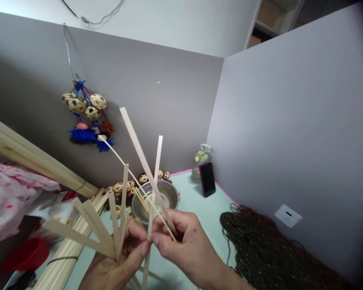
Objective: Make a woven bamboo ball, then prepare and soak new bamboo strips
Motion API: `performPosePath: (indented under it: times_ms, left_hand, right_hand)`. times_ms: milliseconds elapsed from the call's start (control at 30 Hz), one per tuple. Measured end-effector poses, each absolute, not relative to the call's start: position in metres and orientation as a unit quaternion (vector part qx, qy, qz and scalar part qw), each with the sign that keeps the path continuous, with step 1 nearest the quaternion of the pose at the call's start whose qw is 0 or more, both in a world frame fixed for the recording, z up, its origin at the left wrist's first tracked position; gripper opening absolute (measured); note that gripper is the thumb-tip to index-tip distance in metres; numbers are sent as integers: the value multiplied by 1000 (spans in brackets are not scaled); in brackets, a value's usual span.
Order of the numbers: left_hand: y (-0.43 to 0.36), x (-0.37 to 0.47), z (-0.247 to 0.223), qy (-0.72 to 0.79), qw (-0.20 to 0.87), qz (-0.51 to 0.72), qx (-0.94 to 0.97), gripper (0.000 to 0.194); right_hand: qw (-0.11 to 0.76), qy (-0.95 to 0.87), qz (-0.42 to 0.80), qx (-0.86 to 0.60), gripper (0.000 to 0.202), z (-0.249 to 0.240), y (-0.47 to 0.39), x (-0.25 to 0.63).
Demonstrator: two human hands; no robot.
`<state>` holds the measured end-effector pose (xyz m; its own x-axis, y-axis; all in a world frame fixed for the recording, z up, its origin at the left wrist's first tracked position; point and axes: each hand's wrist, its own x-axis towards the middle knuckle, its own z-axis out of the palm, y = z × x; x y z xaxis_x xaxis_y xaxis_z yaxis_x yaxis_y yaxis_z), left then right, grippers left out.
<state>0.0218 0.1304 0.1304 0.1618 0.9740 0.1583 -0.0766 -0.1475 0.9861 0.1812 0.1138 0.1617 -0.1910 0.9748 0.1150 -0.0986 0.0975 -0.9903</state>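
My left hand (121,257) is closed round several flat pale strips, bamboo by their look, which fan out up and to the left. One wide strip (90,237) reaches furthest left. My right hand (184,237) pinches a long strip (139,155) leaning up to the left, along with a very thin strip (117,155). Between the two hands stands another strip (157,161), with both thumbs close to it. Fingertips of the two hands nearly meet there. The lower ends of the strips are partly hidden behind the hands.
Behind the hands sits a metal bowl (172,189) holding some strips. Small woven balls (117,187) lie beside it; others (98,101) hang on the partition. Bundled strips (63,257) lie left, dark yarn (266,237) right. A phone (207,179) leans on a bottle (196,163).
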Motion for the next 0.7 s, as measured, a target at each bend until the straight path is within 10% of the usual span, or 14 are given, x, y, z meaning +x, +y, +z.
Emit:
performPosePath:
  times_ms: [533,700]
  left_hand:
    - [137,12,117,434,464,422,646,20]
    - [136,12,116,441,441,428,654,19]
  right_hand:
    - [475,-655,334,-484,13,146,115,178]
    - [489,-599,453,-443,9,148,120,180]
